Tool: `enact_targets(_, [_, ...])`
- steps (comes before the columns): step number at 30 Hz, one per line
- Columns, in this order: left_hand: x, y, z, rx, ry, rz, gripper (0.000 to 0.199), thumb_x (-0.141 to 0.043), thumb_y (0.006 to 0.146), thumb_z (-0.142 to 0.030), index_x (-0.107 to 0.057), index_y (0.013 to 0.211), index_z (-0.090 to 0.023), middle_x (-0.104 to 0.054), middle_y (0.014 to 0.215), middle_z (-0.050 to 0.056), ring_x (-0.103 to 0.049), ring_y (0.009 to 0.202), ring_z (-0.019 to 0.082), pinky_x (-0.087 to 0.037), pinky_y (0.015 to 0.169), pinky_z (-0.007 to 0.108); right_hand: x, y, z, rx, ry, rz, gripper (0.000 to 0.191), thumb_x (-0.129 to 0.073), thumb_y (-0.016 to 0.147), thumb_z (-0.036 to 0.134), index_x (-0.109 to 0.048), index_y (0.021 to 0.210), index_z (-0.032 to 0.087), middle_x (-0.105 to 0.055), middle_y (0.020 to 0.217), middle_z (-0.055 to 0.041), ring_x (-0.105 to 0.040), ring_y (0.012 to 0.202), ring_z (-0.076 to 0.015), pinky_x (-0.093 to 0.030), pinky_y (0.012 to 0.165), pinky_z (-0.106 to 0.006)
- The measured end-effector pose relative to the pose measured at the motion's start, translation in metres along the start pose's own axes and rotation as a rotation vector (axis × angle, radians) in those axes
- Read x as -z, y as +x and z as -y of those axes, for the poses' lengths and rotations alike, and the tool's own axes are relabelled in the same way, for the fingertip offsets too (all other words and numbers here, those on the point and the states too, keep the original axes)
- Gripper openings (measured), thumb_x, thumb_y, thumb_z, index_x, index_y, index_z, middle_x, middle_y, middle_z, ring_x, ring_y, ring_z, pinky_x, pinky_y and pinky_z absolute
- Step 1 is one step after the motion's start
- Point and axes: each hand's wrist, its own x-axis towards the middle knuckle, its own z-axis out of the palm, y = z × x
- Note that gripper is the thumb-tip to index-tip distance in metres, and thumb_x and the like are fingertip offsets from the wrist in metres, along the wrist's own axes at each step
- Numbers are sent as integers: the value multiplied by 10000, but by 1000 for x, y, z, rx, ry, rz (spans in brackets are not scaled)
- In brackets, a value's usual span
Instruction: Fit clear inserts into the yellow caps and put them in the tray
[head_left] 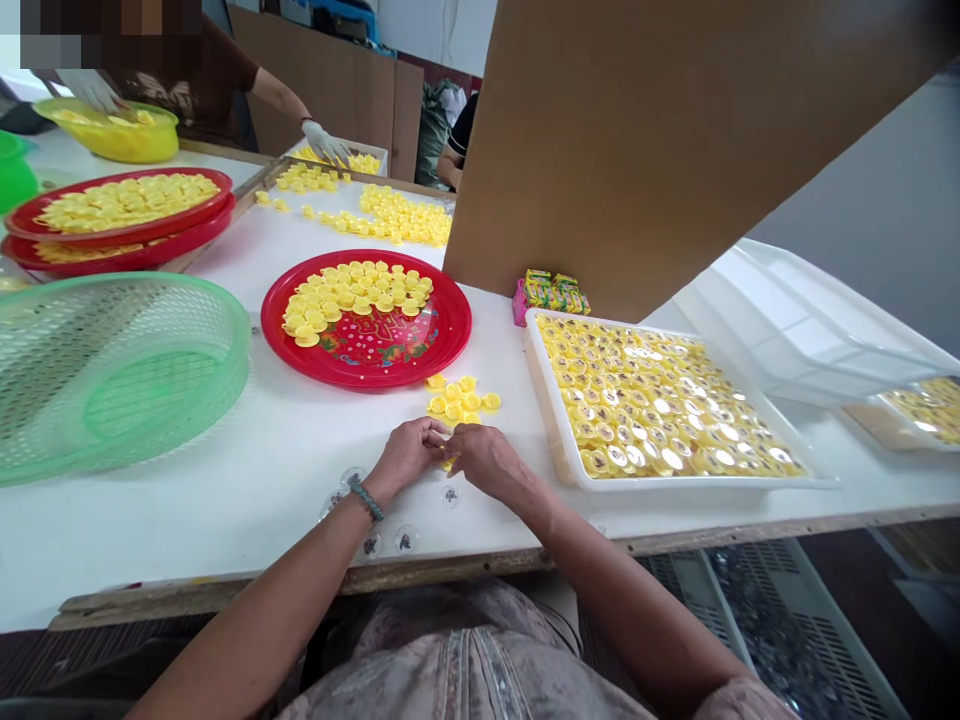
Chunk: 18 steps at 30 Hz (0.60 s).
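Note:
My left hand (411,452), with a beaded bracelet at the wrist, meets my right hand (489,460) low over the white table. Both are closed, fingertips pinched together around a small yellow plastic piece (448,464), mostly covered by the fingers. Just beyond them lies a cluster of round yellow plastic pieces (454,398). Several clear round discs with a dark printed picture (406,540) are scattered by my left wrist; another clear disc (450,496) lies below my right hand. Behind the cluster, a red patterned plate (390,350) carries many yellow pieces along its far side.
On the right, a white tray (555,420) is filled with yellow pieces bearing shiny discs. A green mesh basket (150,390) and stacked red plates (217,205) stand left. A cardboard sheet (600,130) leans behind. Across the table, a person's gloved hand (326,145) reaches among yellow pieces.

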Motion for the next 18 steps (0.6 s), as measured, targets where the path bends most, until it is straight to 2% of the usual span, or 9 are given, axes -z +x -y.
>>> enact_targets(5, [-5, -2, -6, 3, 92, -65, 287, -656, 586, -186, -587, 864, -164, -685, 703, 18, -617, 648, 178, -446, 594, 270, 0, -1, 1, -4, -17, -12, 44, -676, 731, 158, -703, 760, 178, -640, 747, -43, -574, 739, -160, -379, 593, -227])
enact_targets(9, [-5, -11, -9, -70, 141, -88, 362, -699, 600, -252, -579, 932, -175, -678, 799, 25, -608, 678, 163, -457, 624, 267, 1, -11, -5, 16, -60, -45, 10, -668, 746, 173, -677, 745, 176, -632, 745, -52, -543, 795, -182, -394, 653, -252])
enact_targets(12, [-1, -17, -11, -106, 263, -163, 276, -680, 652, -289, -600, 893, -182, -653, 828, 23, -602, 698, 158, -463, 646, 269, 6, -26, -11, -19, -128, -109, 53, -665, 751, 188, -639, 711, 165, -621, 785, -72, -520, 835, -207, -403, 714, -290])
enact_targets(15, [5, -17, -16, -152, 490, -297, 163, -593, 756, -302, -601, 877, -193, -636, 859, 21, -587, 651, 151, -467, 662, 291, 8, -44, -5, -94, -154, -224, 63, -633, 780, 181, -623, 837, 157, -612, 912, -100, -507, 894, -232, -413, 760, -333])
enact_targets(18, [7, -11, -26, -285, 710, -391, 212, -525, 809, -229, -565, 1014, -196, -585, 1065, 60, -593, 820, 174, -462, 796, 312, -4, -60, 13, 9, -73, -242, 188, -598, 815, 195, -586, 997, 154, -603, 979, -99, -511, 921, -226, -428, 785, -332])
